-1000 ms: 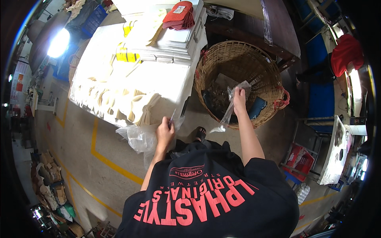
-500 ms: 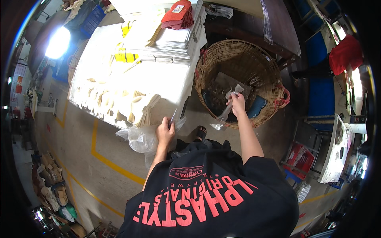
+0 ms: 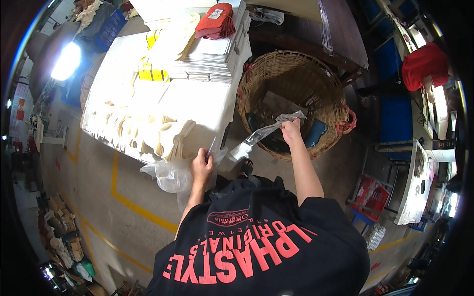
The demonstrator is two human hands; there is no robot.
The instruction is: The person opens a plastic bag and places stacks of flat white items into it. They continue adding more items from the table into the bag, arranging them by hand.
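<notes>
My right hand is closed on a crumpled clear plastic strip, held over the near part of a round wicker basket. One end of the strip bunches above my fist; the other hangs out past the basket's left rim. My left hand is closed round a slim, pointed tool whose exact kind I cannot make out. A clear plastic bag lies beside that hand at the table's front edge. Inside the basket are dark scraps, a flat greyish piece and a blue piece.
The white-topped table bears cream fabric bundles, yellow-and-black strips, stacked white sheets and red pieces. A dark table stands behind the basket. A red crate sits at right. Yellow lines mark the floor.
The plastic strip has swung left and stretched out more, from hanging near the basket's front rim. My right hand has shifted slightly; my left hand stays by the bag.
</notes>
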